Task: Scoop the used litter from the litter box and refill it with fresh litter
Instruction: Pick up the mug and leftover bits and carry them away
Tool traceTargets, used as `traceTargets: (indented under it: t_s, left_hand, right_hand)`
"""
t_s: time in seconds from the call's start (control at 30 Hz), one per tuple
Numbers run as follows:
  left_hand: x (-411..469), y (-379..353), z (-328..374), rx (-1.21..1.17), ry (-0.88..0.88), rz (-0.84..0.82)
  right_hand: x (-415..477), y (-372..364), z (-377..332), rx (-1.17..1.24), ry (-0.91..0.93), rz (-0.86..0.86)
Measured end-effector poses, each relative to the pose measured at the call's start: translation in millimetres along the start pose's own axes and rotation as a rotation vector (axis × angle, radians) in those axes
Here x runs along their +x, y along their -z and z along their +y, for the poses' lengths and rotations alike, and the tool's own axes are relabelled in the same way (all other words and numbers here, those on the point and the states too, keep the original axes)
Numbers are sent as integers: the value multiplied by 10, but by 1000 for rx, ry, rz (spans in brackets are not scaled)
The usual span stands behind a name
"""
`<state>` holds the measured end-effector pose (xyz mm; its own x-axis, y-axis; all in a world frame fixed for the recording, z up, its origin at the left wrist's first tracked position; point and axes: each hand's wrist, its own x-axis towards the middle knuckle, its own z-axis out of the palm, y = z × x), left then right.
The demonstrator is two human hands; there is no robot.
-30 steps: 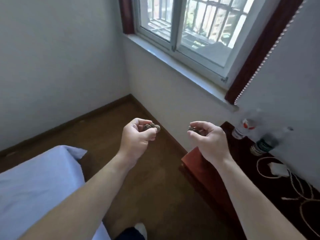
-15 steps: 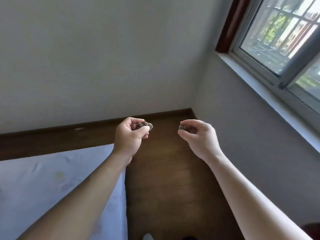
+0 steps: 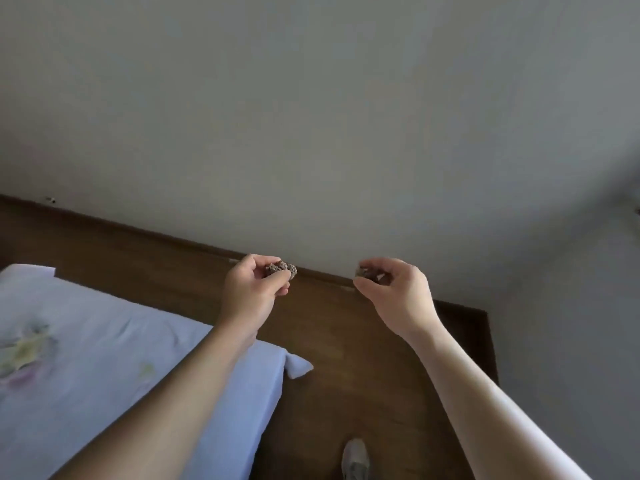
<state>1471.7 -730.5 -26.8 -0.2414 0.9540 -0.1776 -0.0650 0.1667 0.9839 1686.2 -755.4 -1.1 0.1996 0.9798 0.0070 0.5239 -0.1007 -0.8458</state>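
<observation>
Brown wood floor w/ grey wall behind, blue-sheeted bed at left. Left hand pinches brown litter clumps; right hand pinches another clump, both held mid-air, apart.

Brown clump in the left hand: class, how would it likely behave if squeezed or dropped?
The brown clump looks grainy and lumpy, so it may crumble under pressure. The left hand holds it with fingertips alone, suggesting it is light.
</observation>
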Motion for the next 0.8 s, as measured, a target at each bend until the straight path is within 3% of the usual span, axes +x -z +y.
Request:
traceTargets:
  t_s: [0.23,0.43,0.8]
  left_hand:
    - [954,142,354,-94,-19,295]
    - [1901,760,366,-190,-32,574]
    - [3453,2059,596,-163,16,903]
  right_hand:
    - [1508,-559,-633,-3,169,-283]
    - [2517,-1784,-1197,-58,343,-566]
    - [3802,-3813,-2357,-134,486,-859]
